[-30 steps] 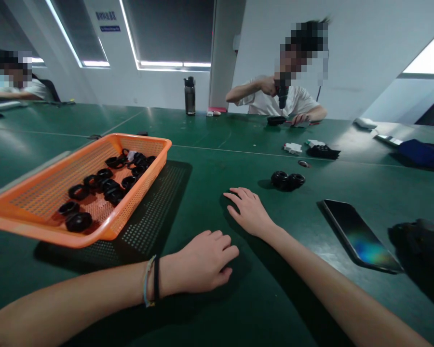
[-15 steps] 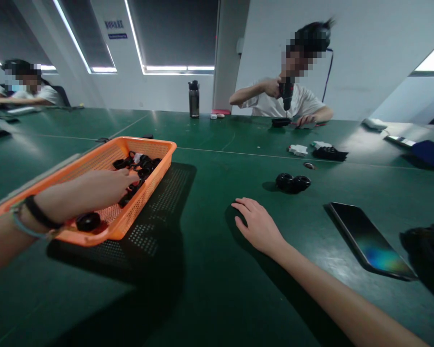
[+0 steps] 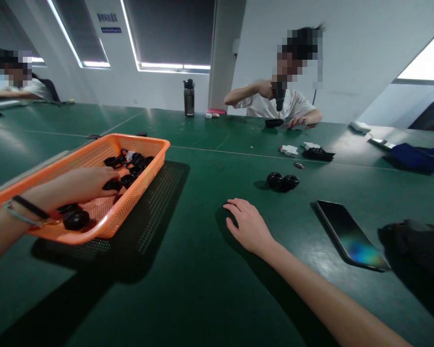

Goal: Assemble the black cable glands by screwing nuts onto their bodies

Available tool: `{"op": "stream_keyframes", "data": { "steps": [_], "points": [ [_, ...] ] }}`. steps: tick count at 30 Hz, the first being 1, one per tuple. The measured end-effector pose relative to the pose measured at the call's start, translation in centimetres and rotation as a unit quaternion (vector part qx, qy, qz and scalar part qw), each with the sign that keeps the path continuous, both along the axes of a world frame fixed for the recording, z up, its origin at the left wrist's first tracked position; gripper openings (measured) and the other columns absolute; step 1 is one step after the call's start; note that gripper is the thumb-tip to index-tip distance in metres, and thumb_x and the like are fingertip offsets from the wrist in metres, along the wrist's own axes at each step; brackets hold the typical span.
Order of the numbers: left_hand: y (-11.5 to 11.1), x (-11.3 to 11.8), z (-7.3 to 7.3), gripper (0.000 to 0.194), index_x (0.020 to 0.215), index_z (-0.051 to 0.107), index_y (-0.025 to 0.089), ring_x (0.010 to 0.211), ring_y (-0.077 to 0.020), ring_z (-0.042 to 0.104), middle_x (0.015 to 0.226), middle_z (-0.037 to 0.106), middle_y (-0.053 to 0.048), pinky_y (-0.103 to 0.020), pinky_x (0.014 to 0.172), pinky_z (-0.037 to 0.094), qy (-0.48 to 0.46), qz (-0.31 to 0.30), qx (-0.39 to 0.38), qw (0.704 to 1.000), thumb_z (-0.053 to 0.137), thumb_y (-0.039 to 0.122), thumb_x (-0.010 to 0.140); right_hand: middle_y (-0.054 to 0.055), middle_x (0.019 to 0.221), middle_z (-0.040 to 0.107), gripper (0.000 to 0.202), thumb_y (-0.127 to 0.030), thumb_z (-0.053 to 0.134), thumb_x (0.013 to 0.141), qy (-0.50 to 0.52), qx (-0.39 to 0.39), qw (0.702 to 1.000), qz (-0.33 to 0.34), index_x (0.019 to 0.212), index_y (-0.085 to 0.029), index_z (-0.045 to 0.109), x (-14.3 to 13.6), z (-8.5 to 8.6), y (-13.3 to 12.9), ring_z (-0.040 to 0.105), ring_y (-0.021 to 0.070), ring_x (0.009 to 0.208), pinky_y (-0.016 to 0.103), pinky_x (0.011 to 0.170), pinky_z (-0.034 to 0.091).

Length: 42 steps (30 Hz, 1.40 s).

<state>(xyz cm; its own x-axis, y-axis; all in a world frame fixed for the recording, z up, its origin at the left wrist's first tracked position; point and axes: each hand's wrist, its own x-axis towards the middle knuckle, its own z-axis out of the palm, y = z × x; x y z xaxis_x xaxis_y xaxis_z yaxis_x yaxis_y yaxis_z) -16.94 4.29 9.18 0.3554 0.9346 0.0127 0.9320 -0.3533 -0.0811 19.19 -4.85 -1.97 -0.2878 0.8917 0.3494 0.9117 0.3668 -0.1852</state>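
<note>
Has the left grip (image 3: 88,183) down inside the orange basket (image 3: 135,198), palm facing downward, fingers partly curled toward a black ring (image 3: 112,185). Sees that ring right at the fingertips, apparently between thumb and forefinger and partly covered by them. Cannot tell whether clasped or merely touched, nor how wide to call the gap between thumb and fingers. Wears a black wristband (image 3: 31,207) and a pale blue one at that wrist.

Has more rings (image 3: 139,162) just beyond the fingertips, bunched with a white scrap (image 3: 129,155) toward the basket's far end. Shows also a glossy black part (image 3: 75,220) on the near side of the hand, close to the near wall.

Rests the right grip (image 3: 246,225) palm down on the green surface (image 3: 202,299), well to the right of the basket, open, fingers slightly spread and loosely bent, with nothing visible in hold. Finds two black rings (image 3: 282,182) side by side on the surface, ahead and to the right of those fingertips, near but apart from them.

Shows farther right a phone (image 3: 350,235) lying flat, and beside it a dark bundle (image 3: 417,248), too dim to identify. Faces, across the surface, a person (image 3: 300,102) with a dark power drill (image 3: 280,99) pointed down over a small black piece (image 3: 274,123).
</note>
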Motion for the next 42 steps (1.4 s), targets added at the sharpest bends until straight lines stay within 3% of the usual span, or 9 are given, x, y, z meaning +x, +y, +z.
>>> {"op": "stream_keyframes", "data": {
  "steps": [2, 5, 8, 11, 15, 23, 34, 38, 42],
  "points": [
    [-0.2, 0.3, 0.9, 0.032, 0.091, 0.063, 0.012, 0.078, -0.0211, 0.061, 0.092, 0.066, -0.008, -0.027, 0.07, 0.044, 0.057, 0.014, -0.022, 0.998, 0.049, 0.038, 0.077, 0.013, 0.118, 0.062, 0.031, -0.019, 0.048, 0.083, -0.002, -0.008, 1.0, -0.001, 0.11, -0.014, 0.062, -0.1, 0.2, 0.0, 0.055, 0.0278, 0.112, 0.049, 0.094, 0.046],
    [-1.2, 1.5, 2.2, 0.046, 0.105, 0.058, 0.013, 0.077, -0.0201, 0.059, 0.096, 0.062, -0.006, -0.028, 0.072, 0.042, 0.058, 0.035, 0.059, 0.996, 0.043, 0.049, 0.08, 0.013, 0.118, 0.061, 0.031, -0.018, 0.048, 0.083, 0.0, -0.016, 1.0, -0.002, 0.11, -0.013, 0.062, -0.1, 0.3, 0.0, 0.054, 0.0276, 0.112, 0.048, 0.095, 0.045],
    [-2.6, 3.9, 3.1, 0.052, 0.107, 0.057, 0.017, 0.071, -0.0183, 0.057, 0.088, 0.061, -0.004, -0.028, 0.069, 0.041, -0.028, 0.018, 0.108, 0.994, 0.043, 0.057, 0.078, 0.013, 0.117, 0.062, 0.031, -0.018, 0.049, 0.082, 0.005, -0.014, 1.0, -0.002, 0.11, -0.014, 0.062, -0.1, 0.3, 0.0, 0.055, 0.0274, 0.112, 0.048, 0.094, 0.045],
    [-3.3, 7.0, 3.2, 0.046, 0.102, 0.059, 0.018, 0.067, -0.0154, 0.055, 0.079, 0.062, -0.002, -0.025, 0.066, 0.04, -0.136, -0.036, 0.031, 0.99, 0.045, 0.054, 0.076, 0.012, 0.117, 0.062, 0.03, -0.018, 0.049, 0.082, 0.006, -0.013, 1.0, 0.001, 0.109, -0.016, 0.062, -0.1, 0.4, 0.0, 0.054, 0.0272, 0.111, 0.048, 0.094, 0.045],
    [-3.2, 11.0, 2.2, 0.044, 0.098, 0.061, 0.017, 0.062, -0.0145, 0.055, 0.07, 0.062, -0.001, -0.024, 0.06, 0.04, -0.18, -0.111, -0.055, 0.976, 0.052, 0.051, 0.072, 0.013, 0.117, 0.061, 0.031, -0.018, 0.049, 0.082, 0.004, -0.028, 1.0, 0.003, 0.11, -0.014, 0.061, 0.0, 0.5, 0.0, 0.053, 0.0275, 0.112, 0.048, 0.094, 0.044],
    [-3.0, 17.1, -1.7, 0.025, 0.093, 0.062, 0.017, 0.071, -0.0137, 0.06, 0.083, 0.067, -0.002, -0.023, 0.065, 0.044, -0.188, -0.277, -0.169, 0.927, 0.059, 0.035, 0.075, 0.01, 0.114, 0.063, 0.038, 0.0, 0.042, 0.075, 0.048, -0.043, 0.998, 0.002, 0.103, -0.015, 0.063, 0.5, 0.3, 0.7, 0.053, 0.0231, 0.108, 0.042, 0.09, 0.044],
    [-2.6, 18.2, -4.5, 0.025, 0.1, 0.059, 0.017, 0.081, -0.0179, 0.062, 0.093, 0.065, -0.005, -0.027, 0.072, 0.046, -0.162, -0.314, -0.195, 0.915, 0.059, 0.03, 0.079, 0.01, 0.111, 0.064, 0.032, -0.003, 0.043, 0.077, 0.056, -0.041, 0.998, -0.001, 0.097, -0.016, 0.063, 0.2, 0.6, 0.5, 0.053, 0.0235, 0.107, 0.041, 0.089, 0.044],
    [-2.8, 18.2, -4.4, 0.03, 0.104, 0.057, 0.016, 0.088, -0.0195, 0.061, 0.099, 0.064, -0.007, -0.028, 0.076, 0.045, -0.144, -0.311, -0.194, 0.919, 0.06, 0.033, 0.079, 0.011, 0.111, 0.063, 0.031, -0.004, 0.043, 0.078, 0.05, -0.04, 0.998, -0.002, 0.098, -0.016, 0.063, 0.2, 0.6, 0.6, 0.053, 0.0238, 0.107, 0.041, 0.089, 0.044],
    [-2.9, 18.1, -3.0, 0.038, 0.11, 0.053, 0.015, 0.095, -0.0203, 0.059, 0.109, 0.061, -0.009, -0.028, 0.081, 0.044, -0.16, -0.314, -0.16, 0.922, 0.059, 0.038, 0.08, 0.012, 0.112, 0.063, 0.03, -0.005, 0.044, 0.077, 0.053, -0.034, 0.998, 0.006, 0.099, -0.015, 0.062, 0.4, 0.4, 0.6, 0.053, 0.025, 0.106, 0.041, 0.087, 0.044]
  ]
}}
